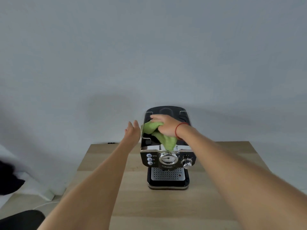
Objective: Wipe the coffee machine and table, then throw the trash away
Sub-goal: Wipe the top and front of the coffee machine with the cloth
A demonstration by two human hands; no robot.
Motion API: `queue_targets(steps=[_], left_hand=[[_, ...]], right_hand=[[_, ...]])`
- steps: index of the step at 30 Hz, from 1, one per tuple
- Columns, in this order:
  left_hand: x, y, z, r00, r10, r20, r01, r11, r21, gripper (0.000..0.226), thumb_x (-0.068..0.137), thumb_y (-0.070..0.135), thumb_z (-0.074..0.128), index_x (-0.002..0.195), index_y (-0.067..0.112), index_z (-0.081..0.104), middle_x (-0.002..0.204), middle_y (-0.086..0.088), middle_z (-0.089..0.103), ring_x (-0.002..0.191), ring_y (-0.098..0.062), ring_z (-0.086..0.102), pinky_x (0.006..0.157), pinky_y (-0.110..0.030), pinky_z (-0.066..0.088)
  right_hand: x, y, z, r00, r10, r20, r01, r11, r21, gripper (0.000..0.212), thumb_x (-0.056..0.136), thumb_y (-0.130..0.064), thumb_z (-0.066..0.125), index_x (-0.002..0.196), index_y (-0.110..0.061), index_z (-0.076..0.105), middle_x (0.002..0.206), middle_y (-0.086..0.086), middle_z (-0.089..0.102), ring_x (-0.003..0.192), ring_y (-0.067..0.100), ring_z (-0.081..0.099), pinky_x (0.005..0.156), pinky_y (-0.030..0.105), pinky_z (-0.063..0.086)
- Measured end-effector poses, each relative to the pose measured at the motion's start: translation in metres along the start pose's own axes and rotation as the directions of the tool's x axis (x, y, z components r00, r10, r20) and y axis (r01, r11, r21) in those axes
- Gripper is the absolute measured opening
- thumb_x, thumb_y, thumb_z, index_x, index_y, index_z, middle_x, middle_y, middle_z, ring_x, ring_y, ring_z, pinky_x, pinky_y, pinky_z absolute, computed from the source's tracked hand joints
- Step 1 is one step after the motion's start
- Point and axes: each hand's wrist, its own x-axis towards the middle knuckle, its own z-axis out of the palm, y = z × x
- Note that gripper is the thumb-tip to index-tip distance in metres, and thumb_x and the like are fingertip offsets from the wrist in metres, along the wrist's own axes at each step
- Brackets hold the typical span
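- Gripping a bunched green cloth (152, 128) in the right hand (163, 126), fingers curled round it, knuckles up.
- Pressing that cloth onto the black top of the coffee machine (166, 156), with 1 loose end hanging forward over the chrome front edge.
- Holding the left hand (132, 132) flat and upright just beside the machine's upper left edge, fingers straight and close together, gripping nothing; cannot tell whether touching the casing.
- Wearing a red string (176, 131) on the right wrist.
- Set toward the far side of a light wooden table (108, 188), front panel facing the camera: 3 small buttons (149, 159) on the left, 1 round gauge (167, 159) in the middle, 1 chrome knob (187, 162) on the right, perforated drip tray (167, 174) below.
- Lying low at the left, beside the table: a thin white cable (44, 204).
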Motion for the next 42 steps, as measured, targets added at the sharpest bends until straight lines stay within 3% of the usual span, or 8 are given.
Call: queue_targets(steps=[4,7,9,12,21,26,33,42], left_hand=[[-0.006,-0.002,-0.012,0.996,0.001,0.084,-0.002,1.000,0.011,0.056,0.103,0.037,0.017,0.147,0.004,0.030,0.152,-0.010,0.033,0.140,-0.026,0.029,0.114,-0.040,0.021],[-0.011,0.005,-0.012,0.986,0.025,0.164,-0.035,0.998,0.060,0.044,0.102,0.037,0.027,0.119,0.010,0.057,0.116,-0.006,0.051,0.114,-0.022,0.046,0.092,-0.032,0.032],[-0.013,0.007,-0.010,0.983,0.060,0.176,-0.072,0.996,0.061,0.032,0.101,0.032,0.031,0.079,0.015,0.047,0.088,-0.003,0.042,0.081,-0.017,0.040,0.071,-0.029,0.031],[-0.013,0.008,-0.004,0.982,0.106,0.159,-0.117,0.991,0.062,0.035,0.100,0.024,0.034,0.065,0.018,0.032,0.069,-0.001,0.032,0.062,-0.014,0.027,0.058,-0.028,0.024],[-0.010,0.008,-0.008,0.972,0.035,0.231,-0.031,0.999,-0.022,0.020,0.094,0.023,0.038,0.081,0.013,0.049,0.077,-0.008,0.041,0.075,-0.019,0.038,0.069,-0.033,0.036],[-0.008,0.003,-0.014,0.961,0.007,0.275,-0.008,1.000,0.003,0.024,0.090,0.026,0.039,0.068,0.017,0.043,0.069,-0.004,0.039,0.070,-0.020,0.036,0.071,-0.034,0.035],[-0.006,0.015,-0.027,0.917,-0.034,0.397,0.071,0.994,-0.081,0.022,0.095,0.018,0.041,0.104,0.010,0.059,0.082,-0.002,0.053,0.066,-0.013,0.050,0.084,-0.031,0.053],[0.009,0.002,-0.026,0.922,0.020,0.386,-0.056,0.995,0.083,0.023,0.090,0.035,0.043,0.079,0.017,0.051,0.077,-0.002,0.043,0.070,-0.020,0.040,0.072,-0.032,0.038]], right_hand=[[-0.019,-0.003,-0.007,0.994,-0.002,0.107,0.018,0.989,-0.150,0.049,0.083,0.000,0.044,0.113,-0.032,0.067,0.119,-0.002,0.066,0.103,0.020,0.063,0.090,0.034,0.054],[-0.027,0.001,0.003,0.999,-0.021,0.044,0.024,0.997,-0.075,0.042,0.082,-0.005,0.049,0.104,-0.033,0.071,0.106,-0.004,0.070,0.093,0.018,0.066,0.080,0.030,0.056],[-0.032,0.009,0.023,0.995,-0.084,-0.062,0.077,0.992,-0.103,0.038,0.085,-0.008,0.050,0.107,-0.033,0.069,0.096,-0.003,0.070,0.086,0.019,0.066,0.076,0.031,0.054],[-0.034,0.018,0.060,0.926,-0.272,-0.262,0.178,0.925,-0.335,0.030,0.090,-0.013,0.051,0.116,-0.027,0.060,0.106,-0.003,0.062,0.094,0.019,0.057,0.096,0.037,0.039],[-0.054,0.011,0.091,0.819,-0.192,-0.540,0.056,0.964,-0.259,0.023,0.087,-0.008,0.054,0.107,-0.016,0.060,0.093,0.005,0.062,0.081,0.023,0.050,0.084,0.039,0.046],[-0.065,0.000,0.134,0.737,-0.282,-0.614,0.063,0.934,-0.352,0.036,0.077,0.001,0.054,0.107,-0.015,0.065,0.105,-0.001,0.068,0.093,0.025,0.057,0.097,0.039,0.043],[-0.082,-0.012,0.111,0.884,-0.264,-0.387,0.064,0.887,-0.457,0.035,0.086,-0.004,0.042,0.111,-0.016,0.065,0.106,0.004,0.068,0.100,0.027,0.054,0.092,0.042,0.043],[-0.058,-0.036,0.148,0.892,-0.116,-0.437,-0.109,0.883,-0.456,0.040,0.087,-0.010,0.044,0.123,-0.024,0.056,0.132,-0.007,0.051,0.128,0.028,0.030,0.117,0.043,0.016]])
